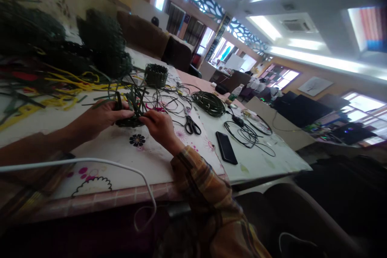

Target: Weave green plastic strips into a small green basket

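Between my two hands is a small dark green woven basket [128, 121], with loose strips standing up from its rim. My left hand [104, 115] grips its left side, thumb across the front edge. At the right side, my right hand [159, 125] pinches the weave or a strip, its fingers closed; the exact strip is hard to make out. Behind them stands a finished-looking round green woven basket [156, 75]. Scissors [191, 124] with dark handles lie right of my right hand.
Yellow strips [72, 88] and dark green woven pieces [101, 40] are heaped at the left. A coil of dark strip [209, 103], a black phone [226, 147] and a looped black cable [244, 134] lie to the right. A white cable [121, 164] crosses in front of me.
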Demonstrator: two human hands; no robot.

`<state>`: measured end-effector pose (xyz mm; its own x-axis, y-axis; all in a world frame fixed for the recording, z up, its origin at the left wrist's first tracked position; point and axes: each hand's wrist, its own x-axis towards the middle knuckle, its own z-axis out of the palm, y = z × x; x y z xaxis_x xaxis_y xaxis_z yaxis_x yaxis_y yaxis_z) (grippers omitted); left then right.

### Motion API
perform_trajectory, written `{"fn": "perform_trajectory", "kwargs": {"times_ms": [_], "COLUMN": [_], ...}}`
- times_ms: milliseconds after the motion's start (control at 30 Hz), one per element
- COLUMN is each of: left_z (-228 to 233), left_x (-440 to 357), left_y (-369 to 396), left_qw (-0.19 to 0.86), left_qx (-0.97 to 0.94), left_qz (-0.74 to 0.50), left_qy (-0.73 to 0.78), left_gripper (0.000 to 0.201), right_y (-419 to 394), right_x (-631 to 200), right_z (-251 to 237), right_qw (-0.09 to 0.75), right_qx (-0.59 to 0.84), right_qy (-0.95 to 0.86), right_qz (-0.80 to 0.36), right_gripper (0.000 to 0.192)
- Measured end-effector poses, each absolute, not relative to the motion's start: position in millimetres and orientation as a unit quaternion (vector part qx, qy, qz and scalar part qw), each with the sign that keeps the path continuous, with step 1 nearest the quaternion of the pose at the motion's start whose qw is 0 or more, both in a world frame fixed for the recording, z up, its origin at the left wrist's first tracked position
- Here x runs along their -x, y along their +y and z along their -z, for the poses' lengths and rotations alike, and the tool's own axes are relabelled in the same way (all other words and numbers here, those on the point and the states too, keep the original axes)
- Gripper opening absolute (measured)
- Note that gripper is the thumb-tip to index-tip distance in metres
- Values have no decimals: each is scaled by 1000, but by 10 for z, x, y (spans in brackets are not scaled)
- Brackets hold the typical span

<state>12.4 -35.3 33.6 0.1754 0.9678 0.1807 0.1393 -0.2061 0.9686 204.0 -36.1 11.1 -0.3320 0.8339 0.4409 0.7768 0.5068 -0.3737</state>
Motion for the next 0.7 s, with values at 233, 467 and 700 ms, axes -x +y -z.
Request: {"fn": "perform_trajectory", "kwargs": {"times_ms": [233,467,700], "left_z": [-146,-50,-179], "left_x": [-20,-14,-73], "left_y": [-228,-193,-290], "left_qw": [402,330,320], "left_qx": [-688,-706,-675], "left_qz": [-429,-483,-530], "left_qy": [426,400,402], "left_gripper": [32,31,30], "right_y": [-388,-303,-328], "right_x": [-2020,-2079,-2117], "right_z": [-85,-104,-91], "right_qw": [339,382,396], "right_qx": [500,429,435], "right_qy": [-793,-798,-802], "right_qz": [-82,-184,-101], "right_gripper": [27,34,25]}}
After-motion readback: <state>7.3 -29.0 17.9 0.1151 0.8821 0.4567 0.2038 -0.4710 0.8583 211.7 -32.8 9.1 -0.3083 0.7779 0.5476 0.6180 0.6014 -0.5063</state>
